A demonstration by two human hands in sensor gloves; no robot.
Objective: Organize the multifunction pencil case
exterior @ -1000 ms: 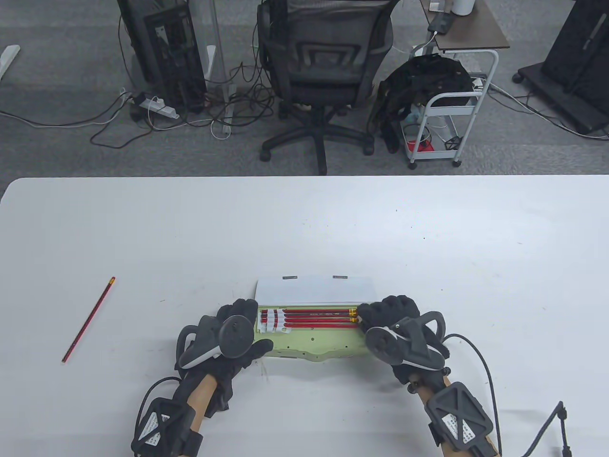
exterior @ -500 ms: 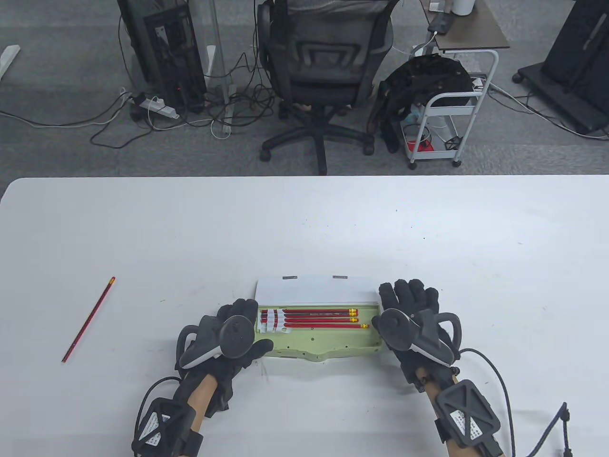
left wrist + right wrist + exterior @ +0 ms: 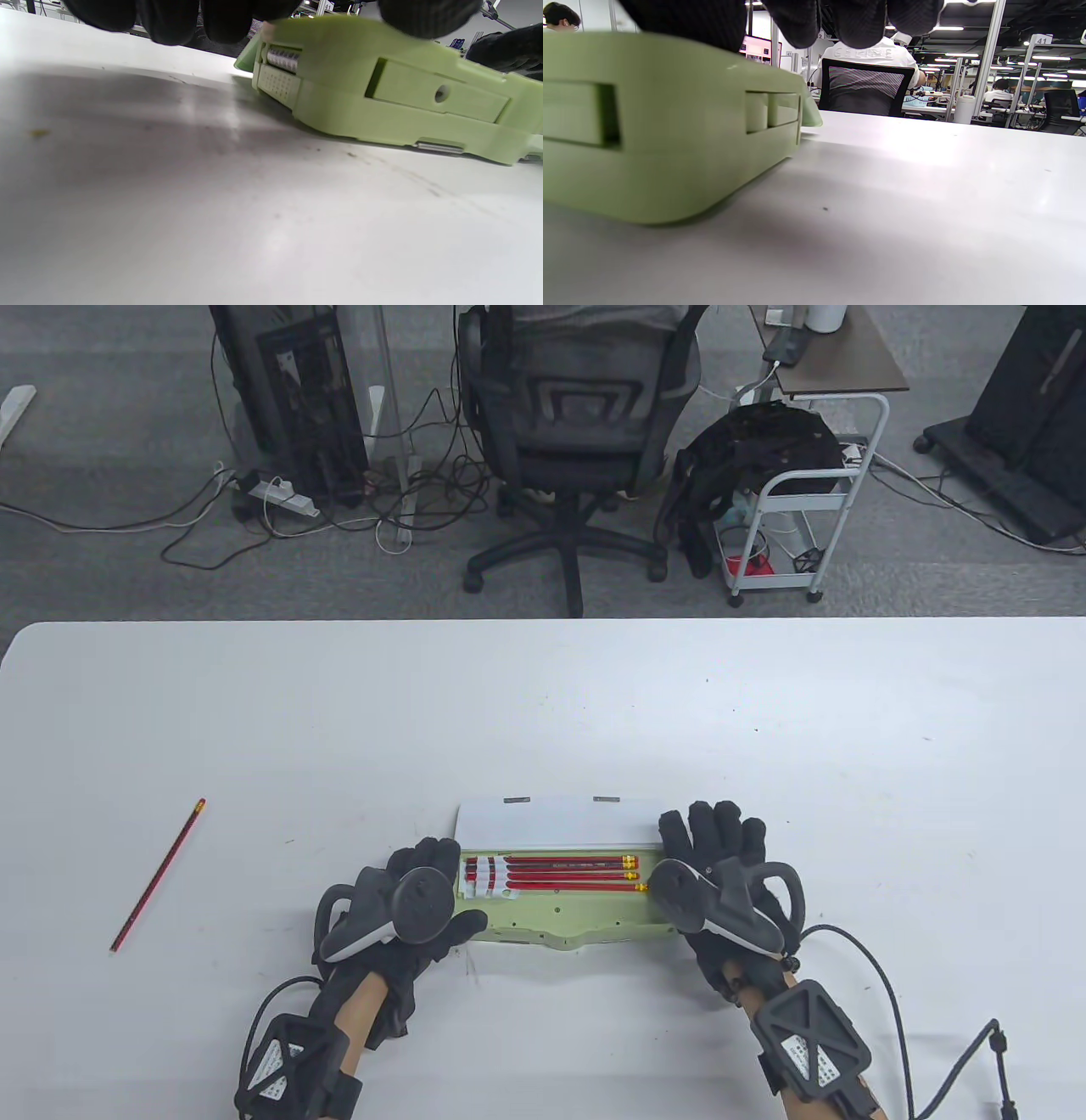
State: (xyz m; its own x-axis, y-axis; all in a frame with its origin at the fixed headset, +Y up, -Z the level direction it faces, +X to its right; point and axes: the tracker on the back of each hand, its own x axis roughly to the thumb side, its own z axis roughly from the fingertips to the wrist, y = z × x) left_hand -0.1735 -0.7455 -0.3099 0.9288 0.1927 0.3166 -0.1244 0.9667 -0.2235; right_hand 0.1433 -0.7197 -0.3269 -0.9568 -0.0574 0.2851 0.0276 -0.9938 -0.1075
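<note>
The light green pencil case (image 3: 560, 923) lies open near the table's front edge, its white lid (image 3: 560, 819) folded back. Several red pencils (image 3: 568, 869) lie side by side in it, their tips under a white holder (image 3: 485, 879). My left hand (image 3: 450, 886) grips the case's left end, fingers (image 3: 169, 21) hanging past that end and the thumb on the case (image 3: 382, 97). My right hand (image 3: 696, 848) is at the right end with its fingers (image 3: 857, 21) straight, beside the case (image 3: 649, 140). Whether it touches the case is hidden by the tracker.
One more red pencil (image 3: 158, 876) lies loose on the white table (image 3: 543, 712), far to the left. Cables trail from both wrists at the front edge. Behind the table stand an office chair (image 3: 577, 432) and a white cart (image 3: 797, 517).
My right hand let go of the pencils' eraser ends, swung out right with fingers spread, then came back to the case's right end. The lowest pencil slid slightly left. The left hand stayed put.
</note>
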